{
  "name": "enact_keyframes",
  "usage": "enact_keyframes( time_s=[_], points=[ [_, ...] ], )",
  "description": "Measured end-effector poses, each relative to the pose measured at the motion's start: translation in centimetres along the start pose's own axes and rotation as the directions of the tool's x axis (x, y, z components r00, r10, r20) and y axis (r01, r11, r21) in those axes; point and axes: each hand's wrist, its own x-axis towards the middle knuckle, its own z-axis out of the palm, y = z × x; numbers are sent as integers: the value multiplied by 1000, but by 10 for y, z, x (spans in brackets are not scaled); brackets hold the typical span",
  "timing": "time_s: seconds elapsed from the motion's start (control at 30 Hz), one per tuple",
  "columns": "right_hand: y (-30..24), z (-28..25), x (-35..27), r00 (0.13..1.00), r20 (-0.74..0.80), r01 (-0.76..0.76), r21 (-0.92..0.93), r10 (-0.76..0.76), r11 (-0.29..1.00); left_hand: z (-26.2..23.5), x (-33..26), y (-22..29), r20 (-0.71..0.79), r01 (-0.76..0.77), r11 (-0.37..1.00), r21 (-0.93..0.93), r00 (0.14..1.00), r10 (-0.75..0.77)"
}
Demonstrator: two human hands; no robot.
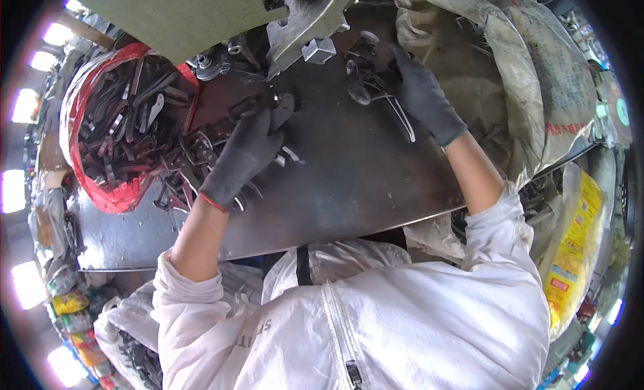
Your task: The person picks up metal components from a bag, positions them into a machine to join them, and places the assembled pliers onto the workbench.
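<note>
My left hand [249, 152], in a dark grey glove, is closed at a dark flat metal part with a rounded end [286, 107], under the machine's head. Its fingertips are partly hidden. Beside its wrist lies a heap of dark metal parts [198, 152], some with shiny curved arms. My right hand [427, 94], gloved alike, has its fingers stretched out at the mouth of a woven sack [506, 37]. Just left of it, a small group of metal parts [362, 88] with a bright looped handle lies on the dark metal table [335, 195].
A green machine [181, 14] with a metal arm [305, 27] overhangs the table's far side. At left stands a red-rimmed bag [100, 195] full of dark metal strips. A yellow-and-white sack [570, 249] is at the right. The table's near edge runs close to my body.
</note>
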Motion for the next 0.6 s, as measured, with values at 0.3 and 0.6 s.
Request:
enact_keyframes(
  time_s=[0.3,0.6],
  points=[
    [-29,0,35,951,-309,72,267,15,961,-11,-36,-86,172,372,808,-457,928,-330],
    [-153,17,-7,927,376,-375,924,0,68,-17,-12,-26,142,263,501,-825,953,-266]
  ],
)
